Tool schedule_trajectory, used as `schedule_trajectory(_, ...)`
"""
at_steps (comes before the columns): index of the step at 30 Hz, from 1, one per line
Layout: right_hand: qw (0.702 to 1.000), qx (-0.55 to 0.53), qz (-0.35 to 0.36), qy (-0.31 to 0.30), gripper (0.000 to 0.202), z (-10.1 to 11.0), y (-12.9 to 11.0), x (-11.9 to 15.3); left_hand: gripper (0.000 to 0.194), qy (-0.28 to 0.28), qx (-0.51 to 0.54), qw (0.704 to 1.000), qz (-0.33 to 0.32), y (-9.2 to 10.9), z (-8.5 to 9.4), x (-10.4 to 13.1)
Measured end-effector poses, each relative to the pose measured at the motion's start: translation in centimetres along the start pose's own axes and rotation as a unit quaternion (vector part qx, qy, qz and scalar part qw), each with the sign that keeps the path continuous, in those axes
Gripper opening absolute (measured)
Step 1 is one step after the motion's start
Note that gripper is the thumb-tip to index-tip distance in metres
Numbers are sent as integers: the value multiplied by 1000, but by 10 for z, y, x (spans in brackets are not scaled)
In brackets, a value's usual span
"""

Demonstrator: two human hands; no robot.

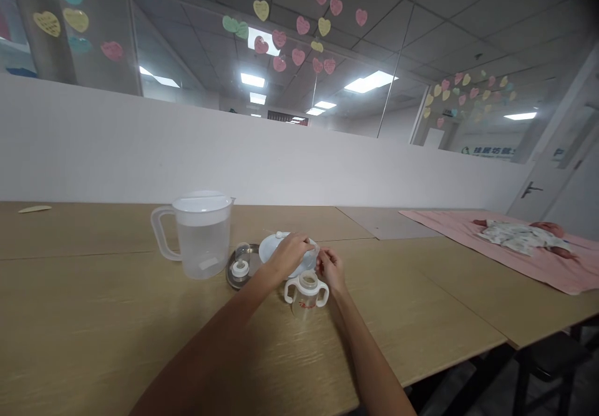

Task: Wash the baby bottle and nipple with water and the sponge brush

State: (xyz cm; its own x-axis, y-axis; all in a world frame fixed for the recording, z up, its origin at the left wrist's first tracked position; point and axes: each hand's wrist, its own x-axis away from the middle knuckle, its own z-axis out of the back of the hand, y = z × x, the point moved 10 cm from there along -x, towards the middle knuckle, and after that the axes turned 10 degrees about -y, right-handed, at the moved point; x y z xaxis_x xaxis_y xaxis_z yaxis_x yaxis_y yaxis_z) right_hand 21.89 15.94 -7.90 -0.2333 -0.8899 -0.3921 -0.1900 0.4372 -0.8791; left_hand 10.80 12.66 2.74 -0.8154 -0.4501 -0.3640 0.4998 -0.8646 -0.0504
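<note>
My left hand (pixel 292 254) reaches over a pale blue, rounded dish (pixel 267 249) with a small white knob at its edge. Its fingers are bent around something small and clear, too hidden to name. Close beside it, my right hand (pixel 331 267) has its fingers pinched together at the same spot; what they grip cannot be made out. Just in front of both hands stands a clear baby bottle (pixel 306 304) with two white handles and an open top. Left of the dish, a metal tray (pixel 233 279) holds a white-collared bottle nipple (pixel 240 269) and a clear cap (pixel 242 252).
A clear plastic pitcher (pixel 203 244) with a white lid stands left of the tray, with liquid inside. On the right, a baby doll (pixel 519 235) in patterned clothes lies on a pink cloth (pixel 449 229). A white wall (pixel 281 166) borders the table's back.
</note>
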Motion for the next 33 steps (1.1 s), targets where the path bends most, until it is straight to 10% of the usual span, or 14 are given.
schedule_trajectory(6,975,204,86,23,43,0,-24,10,23,6,15,1000,-8,8,6,2)
schedule_trajectory(18,994,-88,-31,54,43,23,1,-1,33,18,-16,999,32,-1,13,2)
schedule_trajectory(33,978,-63,41,192,44,84,4,2,35,45,-33,997,45,-5,23,3)
